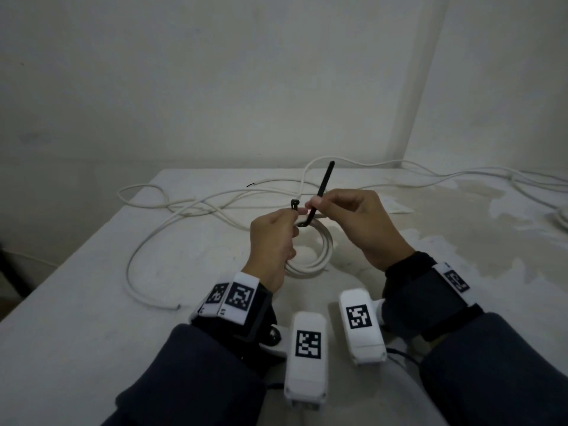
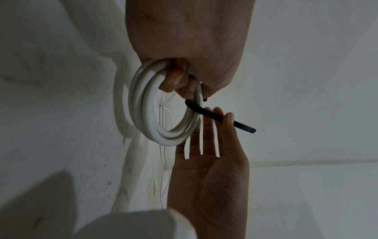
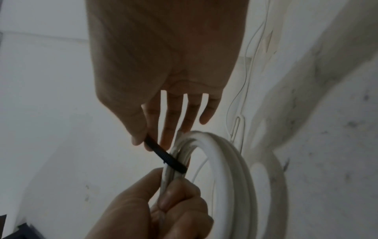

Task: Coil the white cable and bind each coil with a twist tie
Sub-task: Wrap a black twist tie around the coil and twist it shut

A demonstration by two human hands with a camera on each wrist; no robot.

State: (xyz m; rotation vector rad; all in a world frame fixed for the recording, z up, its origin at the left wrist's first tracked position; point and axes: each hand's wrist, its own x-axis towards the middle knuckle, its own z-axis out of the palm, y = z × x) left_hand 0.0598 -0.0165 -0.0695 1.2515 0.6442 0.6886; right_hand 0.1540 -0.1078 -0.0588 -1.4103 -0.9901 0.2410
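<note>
Two hands: both raised over the table point(image 1: 92, 302), meeting at a coil point(image 1: 319, 256) of white cable.
Left hand point(image 1: 272, 241): fingers curled round the coil's bundled turns, gripping them.
Right hand point(image 1: 356, 224): thumb and forefinger pinch the black tie point(image 1: 322, 187); other fingers straight and slightly spread.
Tie: lower end bends against the coil by the left fingers, upper end sticks up and away.
Coil: held just above the table, between the hands.
Loose cable point(image 1: 159, 222): sprawls in loops across the far table.
</note>
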